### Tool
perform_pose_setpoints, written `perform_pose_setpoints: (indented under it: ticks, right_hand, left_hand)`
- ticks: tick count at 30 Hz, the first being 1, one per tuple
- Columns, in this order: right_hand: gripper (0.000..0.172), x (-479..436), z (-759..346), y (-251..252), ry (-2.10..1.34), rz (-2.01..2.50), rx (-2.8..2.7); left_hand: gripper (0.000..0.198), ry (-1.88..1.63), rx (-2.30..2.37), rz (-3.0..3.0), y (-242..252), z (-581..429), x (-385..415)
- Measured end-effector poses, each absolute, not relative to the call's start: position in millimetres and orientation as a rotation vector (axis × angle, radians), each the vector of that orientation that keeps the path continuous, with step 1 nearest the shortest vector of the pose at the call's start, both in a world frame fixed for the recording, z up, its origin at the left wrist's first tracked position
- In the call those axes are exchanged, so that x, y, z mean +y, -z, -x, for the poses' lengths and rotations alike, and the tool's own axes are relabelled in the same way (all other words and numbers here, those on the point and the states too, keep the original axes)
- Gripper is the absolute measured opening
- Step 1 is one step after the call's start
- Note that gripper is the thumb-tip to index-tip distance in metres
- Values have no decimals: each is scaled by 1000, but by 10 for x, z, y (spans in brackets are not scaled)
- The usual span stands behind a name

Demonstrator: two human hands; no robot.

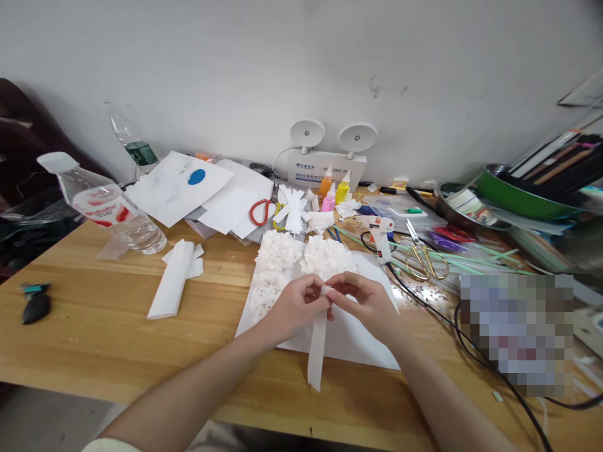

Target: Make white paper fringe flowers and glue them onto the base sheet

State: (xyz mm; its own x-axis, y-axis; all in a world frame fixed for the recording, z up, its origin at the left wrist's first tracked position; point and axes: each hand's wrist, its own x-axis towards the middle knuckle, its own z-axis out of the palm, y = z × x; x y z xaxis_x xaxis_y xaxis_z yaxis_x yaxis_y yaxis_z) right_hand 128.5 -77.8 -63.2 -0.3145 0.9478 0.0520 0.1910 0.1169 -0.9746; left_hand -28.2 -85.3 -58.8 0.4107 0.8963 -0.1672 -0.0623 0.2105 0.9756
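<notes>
Between my fingertips is a white paper strip (317, 355), its long end hanging down toward the table's front edge. My left hand (301, 304) pinches it from the left. My right hand (360, 301) closes on its top end, where a small folded or rolled bit shows. Beneath both hands lies a white sheet (348, 345). Fluffy white paper clusters rest on it: one at the back left (277, 250), one at the back right (327, 254) and one at the left (266, 295), partly behind my left hand.
Folded white paper strips (172, 285) lie left, near a water bottle (113, 210). Behind the sheet are red-handled scissors (261, 212) and paint bottles (328, 199). A glue gun (380, 237), gold scissors (426, 258) and a black cable (428, 311) lie right. A green bowl (527, 198) stands farther back.
</notes>
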Motion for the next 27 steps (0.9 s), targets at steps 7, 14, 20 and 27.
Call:
perform_pose_setpoints:
  ticks: [7, 14, 20, 27]
  right_hand:
    - [10, -757, -1302, 684, -1113, 1162, -1592]
    - [12, -756, -1302, 694, -1154, 1188, -1622]
    - [14, -755, -1309, 714, -1262, 1187, -1601]
    - [14, -749, -1315, 714, -1319, 1182, -1583]
  left_hand:
    - [19, -795, 1063, -1339, 595, 292, -841]
    - [17, -821, 1318, -1774, 575, 327, -871]
    - [15, -768, 1401, -1941, 534, 360, -868]
    - [12, -783, 1347, -2032, 529, 396, -845]
